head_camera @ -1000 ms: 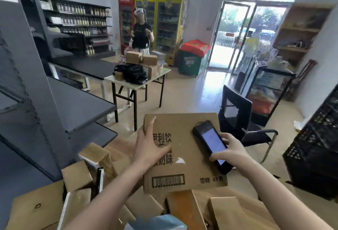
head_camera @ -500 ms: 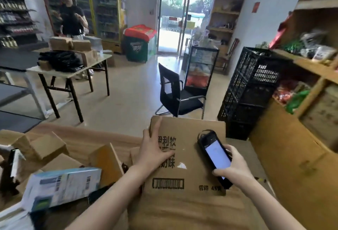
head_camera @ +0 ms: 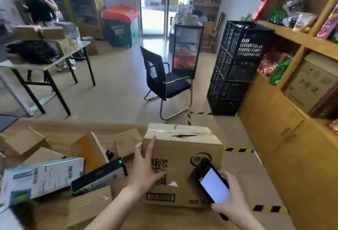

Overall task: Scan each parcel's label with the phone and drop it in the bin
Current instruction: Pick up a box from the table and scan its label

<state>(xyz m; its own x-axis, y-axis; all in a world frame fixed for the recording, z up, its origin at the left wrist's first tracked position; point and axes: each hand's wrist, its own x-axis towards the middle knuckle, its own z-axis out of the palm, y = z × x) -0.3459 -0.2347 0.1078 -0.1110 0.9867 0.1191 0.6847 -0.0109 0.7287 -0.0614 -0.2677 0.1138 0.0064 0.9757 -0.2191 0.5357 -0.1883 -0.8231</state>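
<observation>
The parcel, over the worktop, is now tipped so its taped top is shown; a label is likely being sought. It is steadied by the left grip, fingers spread flat; the phone is clasped in the right grip before the parcel's face

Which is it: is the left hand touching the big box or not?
Touching. The head view shows the left hand lying flat on the printed side of the big box, fingers spread; the right hand holds the phone.
</observation>
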